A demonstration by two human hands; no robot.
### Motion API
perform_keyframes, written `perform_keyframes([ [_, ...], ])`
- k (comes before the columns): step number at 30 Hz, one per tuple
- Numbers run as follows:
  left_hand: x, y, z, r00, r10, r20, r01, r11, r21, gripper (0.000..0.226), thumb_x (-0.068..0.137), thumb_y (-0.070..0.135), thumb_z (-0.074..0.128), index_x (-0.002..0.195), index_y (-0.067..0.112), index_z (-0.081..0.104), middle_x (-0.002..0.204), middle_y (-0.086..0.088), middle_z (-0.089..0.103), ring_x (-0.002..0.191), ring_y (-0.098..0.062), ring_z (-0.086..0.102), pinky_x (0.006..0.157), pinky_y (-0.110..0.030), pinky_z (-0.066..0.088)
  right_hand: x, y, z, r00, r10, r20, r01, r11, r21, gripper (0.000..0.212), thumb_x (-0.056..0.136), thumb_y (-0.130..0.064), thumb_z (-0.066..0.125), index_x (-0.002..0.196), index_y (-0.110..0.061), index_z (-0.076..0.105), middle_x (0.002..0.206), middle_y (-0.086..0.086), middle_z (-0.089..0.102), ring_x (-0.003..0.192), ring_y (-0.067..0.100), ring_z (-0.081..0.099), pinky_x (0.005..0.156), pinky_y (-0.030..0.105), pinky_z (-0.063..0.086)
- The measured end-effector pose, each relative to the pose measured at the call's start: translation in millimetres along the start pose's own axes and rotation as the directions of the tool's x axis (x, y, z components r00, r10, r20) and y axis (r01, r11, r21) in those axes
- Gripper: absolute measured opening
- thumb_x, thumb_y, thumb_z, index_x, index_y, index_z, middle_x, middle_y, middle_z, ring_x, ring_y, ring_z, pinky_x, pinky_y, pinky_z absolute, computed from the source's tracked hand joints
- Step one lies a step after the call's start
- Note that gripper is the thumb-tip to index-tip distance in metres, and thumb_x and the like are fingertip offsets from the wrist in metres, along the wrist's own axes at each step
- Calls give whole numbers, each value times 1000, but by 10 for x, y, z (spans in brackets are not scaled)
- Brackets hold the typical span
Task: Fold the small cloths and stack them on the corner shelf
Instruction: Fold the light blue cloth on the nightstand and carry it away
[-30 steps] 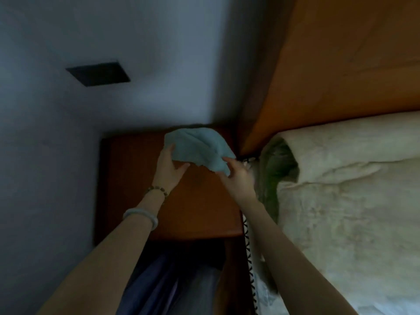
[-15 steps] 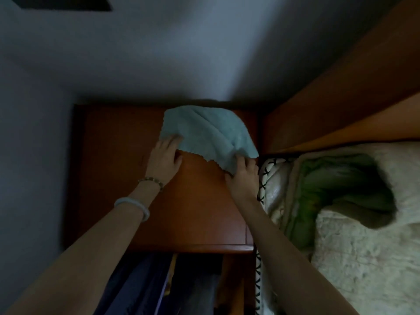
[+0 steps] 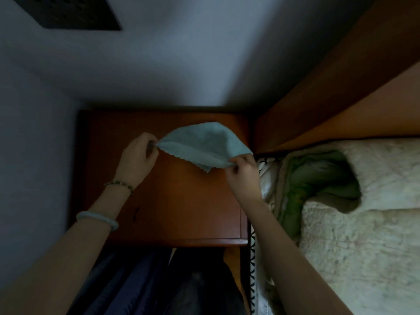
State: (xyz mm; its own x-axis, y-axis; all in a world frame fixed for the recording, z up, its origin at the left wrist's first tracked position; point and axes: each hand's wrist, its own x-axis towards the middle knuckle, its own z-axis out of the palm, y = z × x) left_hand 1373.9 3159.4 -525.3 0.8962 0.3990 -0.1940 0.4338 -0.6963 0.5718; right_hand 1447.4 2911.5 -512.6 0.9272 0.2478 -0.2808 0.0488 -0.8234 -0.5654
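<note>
A small light-blue cloth [image 3: 204,144] hangs stretched between my two hands, just above the brown wooden corner shelf [image 3: 177,205]. My left hand [image 3: 137,159] pinches the cloth's left corner. My right hand [image 3: 244,172] pinches its right corner near the shelf's right edge. The cloth's far part sags back toward the wall, and I cannot tell whether it touches the shelf top.
Grey walls [image 3: 159,64] close the corner behind and to the left. A wooden headboard [image 3: 341,92] rises at the right, with a cream bed cover [image 3: 363,235] and a green blanket [image 3: 313,178] beside the shelf. Dark blue fabric [image 3: 141,285] lies below the shelf's front edge.
My hands lifted the cloth's near corners off the shelf top and now pinch them, where before they rested on its edge. The view has shifted slightly.
</note>
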Motion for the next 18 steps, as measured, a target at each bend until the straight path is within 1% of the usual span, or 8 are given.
perform_keyframes([
  [2, -27, 75, -255, 998, 55, -33, -52, 997, 63, 22, 84, 3, 63, 106, 6, 58, 103, -10, 58, 99, -23, 53, 81, -28, 39, -42, -110, -121, 994, -113, -16, 113, 994, 5, 34, 76, -2, 64, 110, 1, 65, 113, 19, 54, 102, 32, 57, 87, 28, 47],
  [4, -32, 111, -483, 990, 101, -103, -89, 989, 116, 28, 79, -3, 64, 106, 3, 58, 104, -15, 58, 101, -29, 52, 84, -29, 37, -54, -194, -255, 979, -202, 13, 202, 978, -47, 51, 71, -3, 70, 121, -3, 58, 116, 20, 50, 108, 34, 51, 90, 41, 50],
  [6, -38, 195, -721, 977, 117, -180, -98, 989, 111, 30, 79, -8, 60, 107, 1, 58, 106, -19, 57, 103, -32, 51, 86, -26, 35, -55, -303, -428, 964, -262, 42, 265, 957, -121, 58, 73, -6, 71, 128, -7, 52, 120, 17, 48, 111, 34, 49, 89, 41, 49],
  [9, -12, 400, -1051, 940, 170, -297, -138, 982, 125, 27, 82, -7, 55, 108, -1, 59, 107, -20, 60, 102, -34, 53, 87, -27, 36, -38, -509, -693, 941, -337, -19, 327, 923, -202, 41, 79, -6, 65, 118, -8, 53, 115, 15, 50, 99, 34, 55, 69, 38, 51],
  [11, -7, 521, -1230, 906, 219, -363, -174, 973, 154, 24, 84, -4, 55, 107, 1, 61, 105, -21, 62, 100, -35, 54, 87, -32, 39, -16, -644, -857, 914, -393, -102, 374, 912, -167, 30, 81, -6, 62, 111, -7, 55, 110, 16, 52, 93, 35, 57, 65, 38, 51],
  [14, -42, 690, -1483, 854, 256, -452, -206, 966, 158, 22, 89, 4, 53, 108, 2, 64, 104, -21, 65, 96, -35, 57, 86, -30, 38, 23, -806, -1090, 863, -464, -199, 455, 886, -95, 24, 83, -4, 59, 106, -3, 60, 106, 16, 55, 90, 32, 58, 69, 31, 46],
  [16, -54, 722, -1614, 830, 229, -508, -171, 972, 158, 23, 92, 8, 52, 110, 2, 64, 106, -20, 66, 98, -35, 57, 91, -30, 36, 50, -867, -1200, 833, -494, -248, 491, 868, -79, 23, 83, -2, 58, 105, -2, 63, 103, 16, 57, 91, 29, 58, 74, 32, 47],
  [18, -124, 687, -1741, 798, 251, -548, -124, 958, 259, 23, 92, 12, 52, 108, 4, 66, 102, -20, 67, 96, -35, 57, 96, -36, 33, -3, -910, -1292, 801, -515, -304, 519, 852, -76, 22, 83, -3, 56, 103, -2, 65, 100, 15, 59, 92, 27, 57, 78, 32, 49],
])
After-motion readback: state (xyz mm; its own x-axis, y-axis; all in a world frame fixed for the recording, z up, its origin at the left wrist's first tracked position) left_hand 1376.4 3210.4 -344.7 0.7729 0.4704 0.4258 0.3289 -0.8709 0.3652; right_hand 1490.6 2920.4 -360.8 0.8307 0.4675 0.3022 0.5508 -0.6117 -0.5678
